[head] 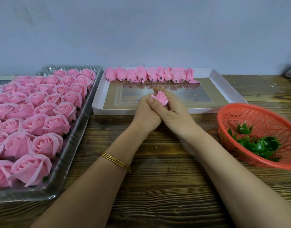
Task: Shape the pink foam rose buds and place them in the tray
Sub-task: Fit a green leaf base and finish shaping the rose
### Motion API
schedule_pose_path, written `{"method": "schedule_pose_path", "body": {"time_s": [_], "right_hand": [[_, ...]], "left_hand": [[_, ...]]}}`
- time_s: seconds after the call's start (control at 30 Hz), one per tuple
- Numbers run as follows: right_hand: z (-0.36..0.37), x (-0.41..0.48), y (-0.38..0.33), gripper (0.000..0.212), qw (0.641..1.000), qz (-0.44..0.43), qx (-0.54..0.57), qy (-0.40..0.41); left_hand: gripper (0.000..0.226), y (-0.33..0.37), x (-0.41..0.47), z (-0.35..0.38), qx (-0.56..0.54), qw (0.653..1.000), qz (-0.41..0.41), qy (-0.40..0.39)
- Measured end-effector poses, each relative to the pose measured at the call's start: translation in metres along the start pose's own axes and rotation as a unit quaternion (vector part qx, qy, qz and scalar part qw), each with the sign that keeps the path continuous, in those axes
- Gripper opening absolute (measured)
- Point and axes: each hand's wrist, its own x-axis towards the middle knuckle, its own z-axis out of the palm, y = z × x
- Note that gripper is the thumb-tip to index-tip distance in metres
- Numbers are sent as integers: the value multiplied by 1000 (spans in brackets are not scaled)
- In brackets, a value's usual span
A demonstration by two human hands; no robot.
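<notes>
A small pink foam rose bud (160,97) is cupped between both hands above the front edge of the white cardboard tray (98,99). My left hand (145,114) curls around its left side, thumb up near the petals. My right hand (173,106) wraps over the left one, fingers curled round the bud. A row of several shaped pink buds (149,74) lies along the tray's far edge, stems toward me.
A clear plastic tray (72,145) packed with several open pink foam roses (42,112) fills the left side. An orange mesh basket (250,116) with green plastic calyxes (258,143) sits at the right. The wooden table (158,186) runs back to a grey wall.
</notes>
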Motion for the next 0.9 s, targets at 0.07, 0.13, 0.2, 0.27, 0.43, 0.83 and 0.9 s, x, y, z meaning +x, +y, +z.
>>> {"method": "schedule_pose_path", "body": {"time_s": [0.07,0.13,0.2,0.27,0.43,0.83,0.9], "right_hand": [[-1,0,-3,28,999,-38,-19,2],[-2,0,-4,30,998,-53,-35,-2],[-3,1,-5,31,998,-49,-36,-14],[-5,2,-5,38,999,-16,-17,-28],[-21,11,-7,44,986,85,142,24],[-28,11,-9,29,963,57,263,5],[-27,10,-9,32,966,56,252,-15]], "left_hand": [[26,0,0,0,3,1000,-5,2],[24,0,1,0,10,1000,-7,3],[19,0,2,0,4,1000,-6,7],[13,1,1,0,-30,1000,-3,8],[7,5,-4,-2,-98,995,-4,-29],[14,1,-5,-5,-168,962,-54,-209],[11,0,-4,-5,-181,955,-64,-228]]}}
